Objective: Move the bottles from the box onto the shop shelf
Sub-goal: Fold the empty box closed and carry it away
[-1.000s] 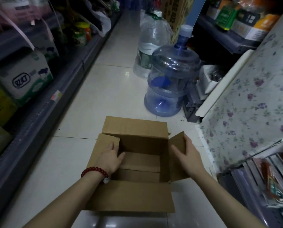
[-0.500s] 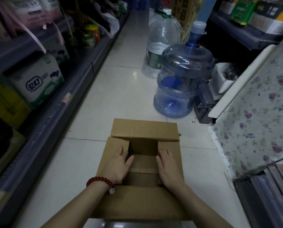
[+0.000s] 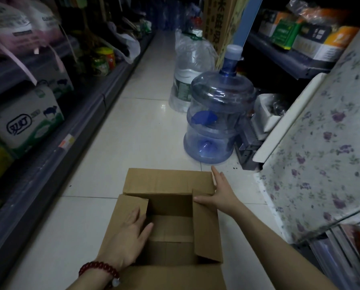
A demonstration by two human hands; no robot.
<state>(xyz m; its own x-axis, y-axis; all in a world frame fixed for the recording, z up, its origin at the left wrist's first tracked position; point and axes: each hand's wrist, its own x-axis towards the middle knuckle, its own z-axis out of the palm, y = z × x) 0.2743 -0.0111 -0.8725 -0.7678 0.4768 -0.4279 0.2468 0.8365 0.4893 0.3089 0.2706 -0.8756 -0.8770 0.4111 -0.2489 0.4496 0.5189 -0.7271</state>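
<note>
At nine o'clock runs the shop shelf (image 3: 49, 164), stacked with packs. The left hand (image 3: 129, 237), fingers straight and relaxed, presses flat on the left flap of the cardboard box (image 3: 168, 181) at six o'clock on the floor. The right hand (image 3: 221, 191), fingers spread and released, touches the box's right flap. No bottles show inside.

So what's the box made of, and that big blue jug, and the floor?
The box looks like plain brown cardboard, matt, with fold creases in its flaps. The jug seems to be hard see-through blue plastic, glossy, since the inside shows through it. The floor is probably glazed tile: pale, shiny, with thin joint lines and reflections.
</note>
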